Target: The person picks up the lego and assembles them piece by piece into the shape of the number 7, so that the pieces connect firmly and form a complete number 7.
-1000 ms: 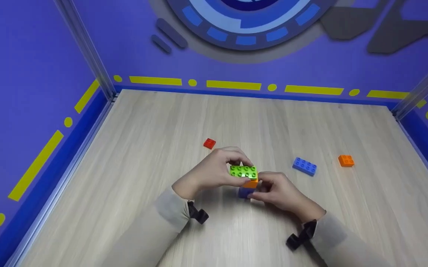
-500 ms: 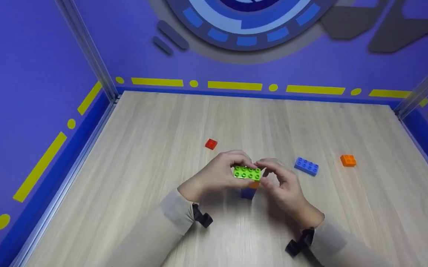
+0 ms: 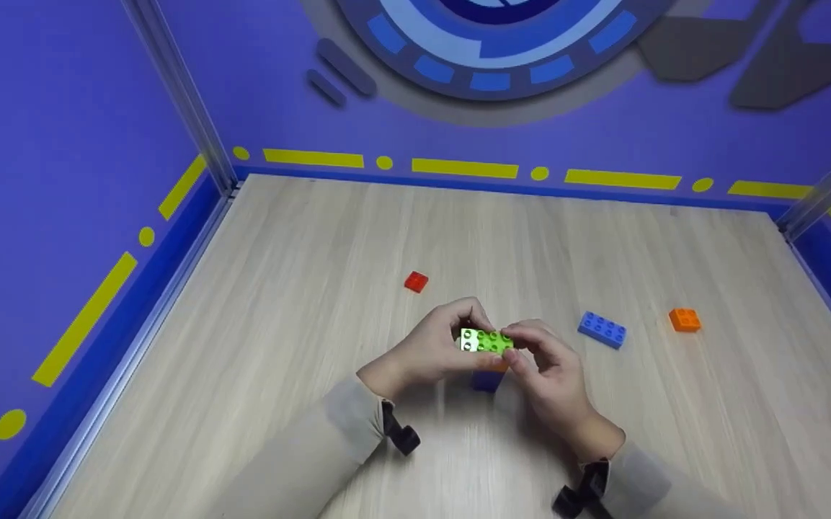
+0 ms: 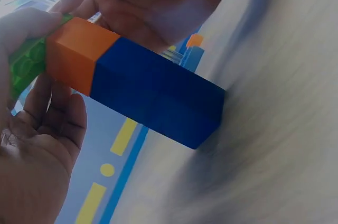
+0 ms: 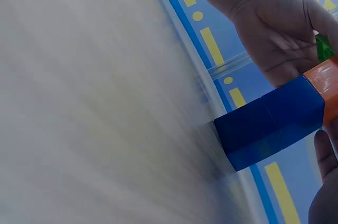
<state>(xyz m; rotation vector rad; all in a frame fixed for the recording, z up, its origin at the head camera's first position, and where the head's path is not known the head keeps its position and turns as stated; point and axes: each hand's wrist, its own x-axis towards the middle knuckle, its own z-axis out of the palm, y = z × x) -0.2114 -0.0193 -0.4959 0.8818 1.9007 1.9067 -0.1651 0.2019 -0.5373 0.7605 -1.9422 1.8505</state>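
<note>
A light green toy brick [image 3: 486,340] with two rows of studs tops a small upright stack. Beneath it come an orange brick [image 4: 82,55] and a dark blue section [image 4: 158,92] with a faint seam, seen in both wrist views. My left hand [image 3: 429,346] grips the left part of the green brick, thumb in front and fingers behind. At its right end, my right hand [image 3: 550,367] pinches the same brick between thumb and index finger. The blue foot of the stack appears to meet the table, though shadow blurs the contact.
On the wooden table [image 3: 300,288] lie a small red brick [image 3: 416,282] behind the hands, a long blue brick [image 3: 602,329] to the right, and a small orange brick [image 3: 685,320] farther right. Purple-blue panels [image 3: 170,86] wall the back and sides.
My right hand has risen from beside the blue lower part to the green brick's right end. My left hand has stayed on the green brick. The view has shifted slightly.
</note>
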